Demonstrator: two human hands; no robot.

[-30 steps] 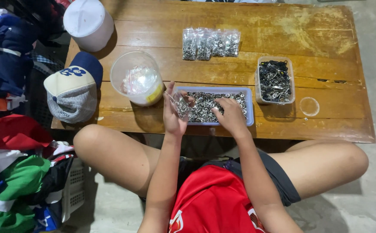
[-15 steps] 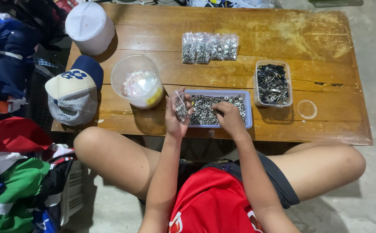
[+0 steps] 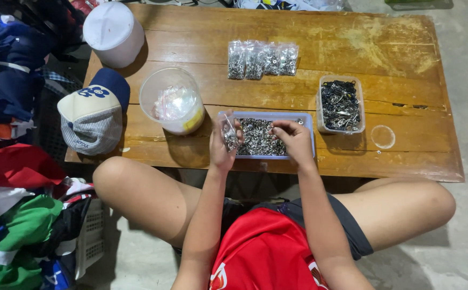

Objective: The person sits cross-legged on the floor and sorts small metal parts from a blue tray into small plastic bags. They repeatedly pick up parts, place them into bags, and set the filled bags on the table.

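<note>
Head view: on the low wooden table [image 3: 352,43] a row of four small filled clear bags [image 3: 262,58] lies toward the far edge, well apart from the hands. A clear tub of dark metal parts [image 3: 340,104] sits just right of the blue tray [image 3: 308,122], and a round clear lid [image 3: 383,136] lies further right. Left of the tray stands a clear round bucket [image 3: 170,100] with empty bags in it, then a cap [image 3: 93,111] at the table's corner and a white lidded container [image 3: 114,31] behind it. Nothing blocks the tray. The floor is bare concrete; a heap of clothes [image 3: 14,161] fills the left side. The person sits with knees spread under the table. The left hand [image 3: 221,146] is raised at the tray's left end, fingers pinched on a small clear bag [image 3: 228,134] partly filled with silvery pieces. The right hand [image 3: 294,140] rests in the tray, fingertips bunched narrowly on the small silver parts [image 3: 258,140]; whether it has any pinched I cannot tell
</note>
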